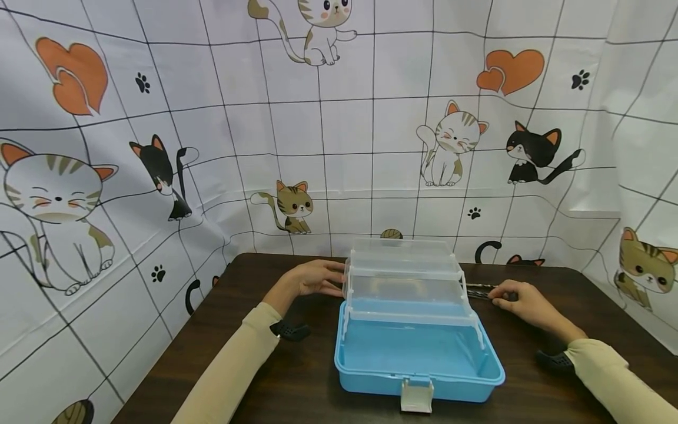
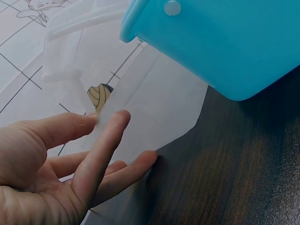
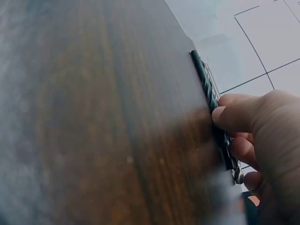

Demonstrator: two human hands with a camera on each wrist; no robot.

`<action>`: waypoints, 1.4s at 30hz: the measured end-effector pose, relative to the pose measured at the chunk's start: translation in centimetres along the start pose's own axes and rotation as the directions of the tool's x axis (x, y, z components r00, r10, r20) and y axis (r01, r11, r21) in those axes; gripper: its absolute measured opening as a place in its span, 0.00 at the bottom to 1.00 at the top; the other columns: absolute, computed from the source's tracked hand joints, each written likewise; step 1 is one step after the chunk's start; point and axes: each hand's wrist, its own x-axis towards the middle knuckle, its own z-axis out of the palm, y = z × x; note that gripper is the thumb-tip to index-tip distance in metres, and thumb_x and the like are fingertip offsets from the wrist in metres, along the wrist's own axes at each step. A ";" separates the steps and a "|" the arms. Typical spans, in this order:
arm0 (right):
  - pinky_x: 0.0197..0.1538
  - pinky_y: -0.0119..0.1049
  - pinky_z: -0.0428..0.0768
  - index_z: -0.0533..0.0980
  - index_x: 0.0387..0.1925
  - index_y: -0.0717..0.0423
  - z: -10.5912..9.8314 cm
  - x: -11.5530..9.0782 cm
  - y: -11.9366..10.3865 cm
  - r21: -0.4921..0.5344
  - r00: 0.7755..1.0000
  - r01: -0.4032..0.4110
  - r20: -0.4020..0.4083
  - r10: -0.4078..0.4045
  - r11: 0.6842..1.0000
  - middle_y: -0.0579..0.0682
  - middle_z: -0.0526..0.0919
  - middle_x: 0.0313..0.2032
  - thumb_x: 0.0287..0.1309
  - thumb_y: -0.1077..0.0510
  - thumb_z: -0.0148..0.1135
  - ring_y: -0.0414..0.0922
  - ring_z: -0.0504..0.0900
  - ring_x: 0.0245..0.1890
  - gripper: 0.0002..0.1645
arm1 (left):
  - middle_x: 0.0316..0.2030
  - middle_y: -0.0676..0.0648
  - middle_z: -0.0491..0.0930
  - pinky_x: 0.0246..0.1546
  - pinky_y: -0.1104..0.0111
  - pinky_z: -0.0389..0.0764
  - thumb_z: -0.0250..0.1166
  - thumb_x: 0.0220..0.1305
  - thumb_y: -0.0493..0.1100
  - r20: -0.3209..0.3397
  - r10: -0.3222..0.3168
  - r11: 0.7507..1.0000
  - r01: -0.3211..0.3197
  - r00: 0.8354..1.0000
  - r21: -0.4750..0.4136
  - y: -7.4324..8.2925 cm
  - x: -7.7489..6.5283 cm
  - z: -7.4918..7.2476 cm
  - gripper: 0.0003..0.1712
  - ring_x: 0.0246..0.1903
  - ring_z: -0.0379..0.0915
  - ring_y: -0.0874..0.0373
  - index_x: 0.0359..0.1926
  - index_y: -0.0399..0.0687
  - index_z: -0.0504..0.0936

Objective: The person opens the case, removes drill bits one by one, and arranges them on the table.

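Observation:
A light blue plastic box (image 1: 365, 377) stands with its lid up on the dark table, its clear folding trays (image 1: 402, 287) raised at the back. At the left side of these trays is my left hand (image 1: 312, 278), its fingers loosely extended; the left wrist view has the fingertips (image 2: 123, 117) by the clear plastic, and contact is hard to tell. To the right of the box, my right hand (image 1: 521, 299) pinches dark and silvery drill bits (image 3: 206, 82) between thumb and fingers, low at the table. The fingers partly hide the bits.
A white latch (image 1: 416, 396) hangs open at the box's front. The dark wooden table (image 1: 296, 365) extends on both sides. Behind it hangs a white gridded sheet (image 1: 349, 135) printed with cats, hearts and paws. Each wrist wears a black strap (image 1: 290, 331).

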 end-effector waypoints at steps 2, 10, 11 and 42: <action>0.36 0.35 0.79 0.86 0.40 0.50 0.0 0.0 -0.1 -0.009 1.000 0.011 -0.008 -0.011 1.000 0.43 0.84 0.39 0.61 0.63 0.73 0.38 0.76 0.35 0.07 | 0.58 0.32 0.76 0.51 0.54 0.84 0.64 0.71 0.31 0.001 0.004 1.000 -0.004 1.000 -0.001 0.0 0.1 -0.1 0.34 0.50 0.81 0.38 0.74 0.35 0.64; 0.35 0.34 0.77 0.86 0.41 0.51 -0.3 0.1 -0.3 -0.034 1.000 0.011 -0.012 -0.011 0.999 0.43 0.83 0.38 0.61 0.62 0.72 0.39 0.74 0.34 0.07 | 0.58 0.32 0.76 0.51 0.53 0.84 0.65 0.70 0.31 -0.010 0.010 1.000 -0.010 1.000 -0.001 0.1 0.4 -0.2 0.34 0.50 0.81 0.38 0.73 0.35 0.65; 0.35 0.34 0.77 0.86 0.41 0.51 -0.3 0.0 -0.3 -0.036 1.000 0.005 -0.011 -0.005 0.999 0.43 0.83 0.38 0.61 0.62 0.73 0.39 0.74 0.34 0.07 | 0.58 0.32 0.76 0.51 0.53 0.84 0.65 0.70 0.31 -0.010 0.010 1.000 -0.010 1.000 0.002 0.2 0.4 -0.1 0.34 0.50 0.81 0.38 0.73 0.35 0.65; 0.43 0.46 0.84 0.81 0.55 0.54 -2.7 1.4 -4.3 0.105 0.994 -0.111 -0.008 0.112 0.988 0.53 0.82 0.50 0.69 0.45 0.66 0.53 0.81 0.48 0.22 | 0.57 0.32 0.76 0.50 0.53 0.85 0.64 0.70 0.30 -0.016 -0.005 1.000 0.005 1.000 -0.013 -0.2 0.4 -0.1 0.33 0.49 0.82 0.37 0.73 0.35 0.65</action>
